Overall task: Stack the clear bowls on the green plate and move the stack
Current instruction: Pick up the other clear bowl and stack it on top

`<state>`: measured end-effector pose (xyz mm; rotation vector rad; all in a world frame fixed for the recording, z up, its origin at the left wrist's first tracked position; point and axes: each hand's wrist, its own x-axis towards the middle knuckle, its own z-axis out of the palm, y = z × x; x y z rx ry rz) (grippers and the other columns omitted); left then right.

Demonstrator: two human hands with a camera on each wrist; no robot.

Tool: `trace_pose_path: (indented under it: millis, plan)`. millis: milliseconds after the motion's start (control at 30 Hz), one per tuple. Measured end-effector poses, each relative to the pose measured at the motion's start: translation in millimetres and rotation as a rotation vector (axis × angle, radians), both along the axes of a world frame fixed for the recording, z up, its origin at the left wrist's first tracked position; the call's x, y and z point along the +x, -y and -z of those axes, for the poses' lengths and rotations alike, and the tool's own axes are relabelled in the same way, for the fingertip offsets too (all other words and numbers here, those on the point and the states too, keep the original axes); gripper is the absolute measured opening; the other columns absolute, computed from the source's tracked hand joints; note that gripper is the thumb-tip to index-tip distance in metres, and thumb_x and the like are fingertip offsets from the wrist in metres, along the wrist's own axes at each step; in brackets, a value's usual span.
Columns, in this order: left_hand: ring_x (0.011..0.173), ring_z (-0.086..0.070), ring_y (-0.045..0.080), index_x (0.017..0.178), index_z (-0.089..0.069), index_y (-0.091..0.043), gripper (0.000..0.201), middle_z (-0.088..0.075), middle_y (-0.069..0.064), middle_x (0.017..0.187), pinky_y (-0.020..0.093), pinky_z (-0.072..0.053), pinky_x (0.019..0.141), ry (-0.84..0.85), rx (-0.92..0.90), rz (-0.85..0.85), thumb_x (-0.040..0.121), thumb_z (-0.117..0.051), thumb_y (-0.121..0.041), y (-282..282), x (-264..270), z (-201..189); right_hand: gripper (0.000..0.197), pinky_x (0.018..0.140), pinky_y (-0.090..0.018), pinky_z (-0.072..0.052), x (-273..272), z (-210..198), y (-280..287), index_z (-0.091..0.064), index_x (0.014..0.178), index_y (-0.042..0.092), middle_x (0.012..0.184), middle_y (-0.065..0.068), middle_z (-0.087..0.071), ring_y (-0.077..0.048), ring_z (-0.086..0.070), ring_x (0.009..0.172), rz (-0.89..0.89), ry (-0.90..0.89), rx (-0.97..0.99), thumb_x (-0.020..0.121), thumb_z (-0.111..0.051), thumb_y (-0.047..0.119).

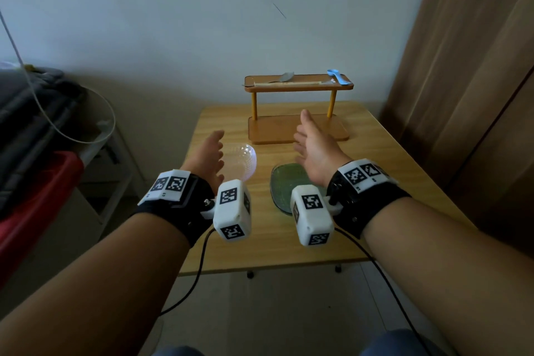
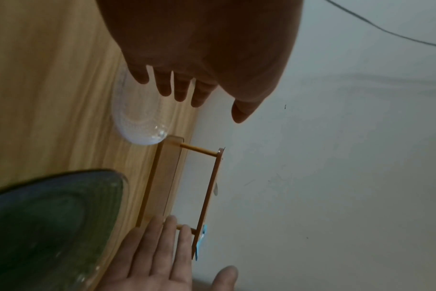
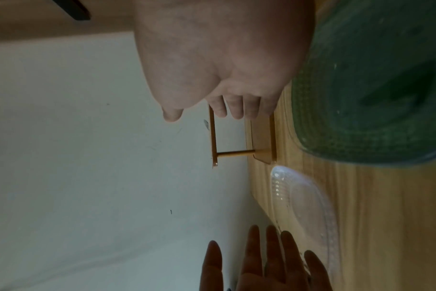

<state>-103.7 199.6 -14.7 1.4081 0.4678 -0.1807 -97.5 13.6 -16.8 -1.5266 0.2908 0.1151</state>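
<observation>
Clear glass is the worry here: the clear bowl (image 1: 241, 162) sits on the wooden surface (image 1: 375, 182) under the spread, empty left hand (image 1: 208, 156), just left of the green plate (image 1: 284, 182); the right hand (image 1: 313, 150) hovers open above it, and a careless grab could slip
</observation>
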Motion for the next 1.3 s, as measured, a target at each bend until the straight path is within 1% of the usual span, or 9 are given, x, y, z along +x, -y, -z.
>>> trace_pose_path:
  millis: [200,333,466,600,733,833,1066,1199,1299]
  plan:
    - [0.139,-0.035,0.025,0.144,-0.038,-0.014,0.054,-0.038,0.006,0.151,0.043,-0.025,0.117,0.049,0.053,-0.079,0.096,-0.045,-0.038,-30,11,5,0.085,0.115,-0.051,-0.030,13,6,-39,-0.034,0.149,0.009,0.155,-0.013,-0.037,-0.029,-0.035,0.142,-0.042,-0.086,0.163,0.089,-0.039,0.069]
    - [0.135,-0.039,0.023,0.140,-0.044,-0.014,0.053,-0.045,0.001,0.147,0.036,-0.032,0.101,0.031,0.106,-0.098,0.094,-0.047,-0.040,-48,19,13,0.095,0.116,-0.051,-0.031,21,13,-59,-0.035,0.149,0.016,0.154,-0.010,-0.039,-0.029,-0.039,0.139,-0.028,-0.129,0.139,0.079,-0.040,0.080]
    - [0.132,-0.041,0.024,0.142,-0.043,-0.019,0.062,-0.044,0.002,0.148,0.038,-0.033,0.100,-0.006,0.126,-0.111,0.088,-0.049,-0.048,-62,27,24,0.096,0.109,-0.052,-0.041,27,18,-71,-0.040,0.146,0.020,0.145,-0.012,-0.046,-0.034,-0.053,0.112,-0.025,-0.159,0.044,0.076,-0.031,0.086]
    - [0.133,-0.038,0.029,0.145,-0.039,-0.022,0.072,-0.040,0.003,0.149,0.040,-0.036,0.094,-0.086,0.106,-0.093,0.083,-0.052,-0.056,-63,28,30,0.096,0.109,-0.048,-0.038,24,18,-82,-0.032,0.150,0.014,0.154,-0.011,-0.037,-0.035,-0.041,0.134,-0.041,-0.179,0.019,0.082,-0.029,0.082]
    - [0.133,-0.039,0.027,0.142,-0.040,-0.019,0.070,-0.040,0.003,0.149,0.046,-0.037,0.109,-0.096,0.067,-0.101,0.083,-0.055,-0.054,-62,31,37,0.141,0.107,-0.053,-0.042,43,47,-89,-0.036,0.147,0.015,0.144,-0.014,-0.051,-0.038,-0.054,0.124,-0.083,-0.153,-0.007,0.038,-0.033,0.104]
    - [0.127,-0.045,0.026,0.141,-0.041,-0.020,0.070,-0.042,0.004,0.147,0.047,-0.041,0.107,-0.085,0.049,-0.104,0.081,-0.057,-0.053,-63,34,43,0.119,0.114,-0.056,-0.033,50,57,-91,-0.038,0.148,0.019,0.152,-0.011,-0.044,-0.035,-0.043,0.138,-0.086,-0.098,-0.011,0.056,-0.037,0.094]
    - [0.098,-0.060,0.023,0.135,-0.046,-0.017,0.057,-0.057,0.002,0.097,0.037,-0.051,0.092,-0.080,-0.005,-0.087,0.087,-0.056,-0.046,-67,34,51,0.123,0.113,-0.056,-0.036,53,68,-96,-0.046,0.143,0.020,0.148,-0.011,-0.050,-0.034,-0.048,0.135,-0.073,-0.120,-0.001,0.044,-0.042,0.094]
    - [0.079,-0.062,0.020,0.128,-0.049,-0.013,0.051,-0.060,0.004,0.090,0.031,-0.052,0.068,-0.078,-0.028,-0.076,0.087,-0.058,-0.042,-66,26,48,0.127,0.111,-0.056,-0.039,56,75,-94,-0.049,0.141,0.022,0.145,-0.009,-0.053,-0.033,-0.051,0.133,-0.097,-0.149,-0.018,0.037,-0.044,0.096]
    - [0.090,-0.063,0.022,0.128,-0.053,-0.013,0.060,-0.064,0.005,0.100,0.034,-0.051,0.074,-0.093,-0.037,-0.080,0.079,-0.063,-0.046,-66,23,46,0.126,0.112,-0.056,-0.038,43,61,-94,-0.047,0.142,0.021,0.147,-0.010,-0.051,-0.033,-0.049,0.135,-0.093,-0.142,-0.014,0.042,-0.044,0.097]
